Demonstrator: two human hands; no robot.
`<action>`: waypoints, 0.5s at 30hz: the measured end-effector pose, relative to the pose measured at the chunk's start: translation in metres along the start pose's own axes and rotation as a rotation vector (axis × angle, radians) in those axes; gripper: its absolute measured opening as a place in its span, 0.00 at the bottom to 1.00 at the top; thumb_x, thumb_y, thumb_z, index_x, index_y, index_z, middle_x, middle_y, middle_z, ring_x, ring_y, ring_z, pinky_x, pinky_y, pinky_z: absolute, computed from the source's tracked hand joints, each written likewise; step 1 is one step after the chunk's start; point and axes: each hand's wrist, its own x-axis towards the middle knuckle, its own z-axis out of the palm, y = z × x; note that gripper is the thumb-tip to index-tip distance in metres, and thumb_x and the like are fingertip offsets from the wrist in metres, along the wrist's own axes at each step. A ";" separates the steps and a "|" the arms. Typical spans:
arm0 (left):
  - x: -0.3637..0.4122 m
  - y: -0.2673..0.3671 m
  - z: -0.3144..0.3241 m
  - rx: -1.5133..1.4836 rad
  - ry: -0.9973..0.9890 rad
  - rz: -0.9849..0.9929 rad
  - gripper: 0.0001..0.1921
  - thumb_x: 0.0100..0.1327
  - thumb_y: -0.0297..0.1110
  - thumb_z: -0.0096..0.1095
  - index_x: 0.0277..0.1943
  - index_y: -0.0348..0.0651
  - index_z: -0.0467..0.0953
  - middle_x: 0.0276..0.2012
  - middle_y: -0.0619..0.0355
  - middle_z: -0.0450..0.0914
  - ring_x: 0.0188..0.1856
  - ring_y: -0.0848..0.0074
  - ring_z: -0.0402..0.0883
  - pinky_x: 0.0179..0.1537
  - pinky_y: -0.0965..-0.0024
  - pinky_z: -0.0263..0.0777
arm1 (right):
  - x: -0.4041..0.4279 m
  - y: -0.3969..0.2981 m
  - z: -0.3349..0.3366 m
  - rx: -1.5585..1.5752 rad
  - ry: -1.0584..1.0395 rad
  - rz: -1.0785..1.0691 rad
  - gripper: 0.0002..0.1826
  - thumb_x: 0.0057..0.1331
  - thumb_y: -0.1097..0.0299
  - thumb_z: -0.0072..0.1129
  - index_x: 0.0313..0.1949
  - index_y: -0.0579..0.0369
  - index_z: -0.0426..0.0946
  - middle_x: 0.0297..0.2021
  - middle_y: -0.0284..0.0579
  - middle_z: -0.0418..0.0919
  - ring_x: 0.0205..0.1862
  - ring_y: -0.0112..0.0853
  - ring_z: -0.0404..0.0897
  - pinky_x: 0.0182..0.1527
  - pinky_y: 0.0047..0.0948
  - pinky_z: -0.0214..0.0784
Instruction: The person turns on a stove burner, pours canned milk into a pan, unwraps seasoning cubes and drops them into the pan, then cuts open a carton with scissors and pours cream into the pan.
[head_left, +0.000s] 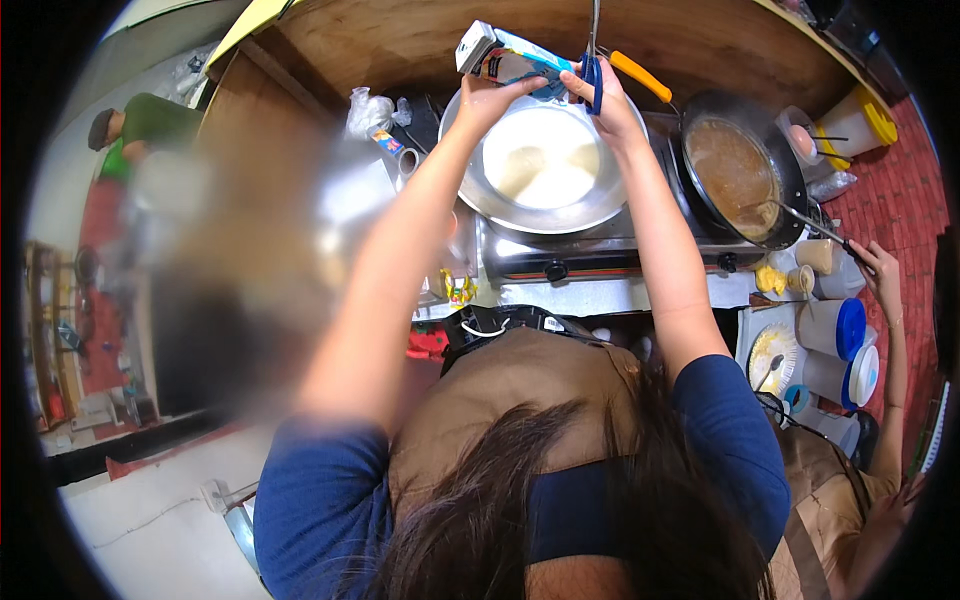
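Observation:
My left hand grips a blue and white carton, held tilted over a wide metal pan. In my right hand is a pair of scissors with blue handles, blades pointing up and away. The fingers of my right hand also reach the carton's near end. Beneath both hands, the pan stands on a gas stove and contains a white liquid. Glare hides part of the liquid's surface.
Right of the pan, a co-worker's hand holds a utensil in a dark wok of brown liquid. An orange handle juts out behind. Lidded tubs stand at right, a plastic bag at left. Another person is far left.

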 end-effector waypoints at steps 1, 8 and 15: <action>-0.002 -0.004 0.000 -0.003 -0.004 -0.003 0.20 0.45 0.31 0.76 0.41 0.36 0.77 0.38 0.57 0.81 0.39 0.76 0.79 0.44 0.72 0.73 | -0.001 0.001 -0.003 -0.032 -0.001 0.023 0.24 0.51 0.64 0.71 0.38 0.54 0.64 0.31 0.34 0.73 0.29 0.19 0.72 0.30 0.17 0.65; -0.019 -0.022 -0.003 0.079 -0.046 -0.006 0.19 0.49 0.35 0.73 0.42 0.35 0.77 0.39 0.57 0.82 0.41 0.75 0.80 0.45 0.72 0.72 | -0.010 -0.002 0.000 -0.163 -0.032 0.091 0.27 0.49 0.62 0.73 0.40 0.54 0.64 0.31 0.35 0.71 0.28 0.19 0.71 0.29 0.16 0.63; -0.024 -0.019 0.007 0.083 0.080 0.029 0.15 0.47 0.26 0.72 0.39 0.33 0.77 0.35 0.55 0.82 0.38 0.76 0.80 0.40 0.73 0.74 | -0.012 0.001 0.001 -0.146 -0.035 0.094 0.27 0.49 0.61 0.73 0.40 0.54 0.64 0.30 0.35 0.71 0.27 0.19 0.71 0.28 0.16 0.63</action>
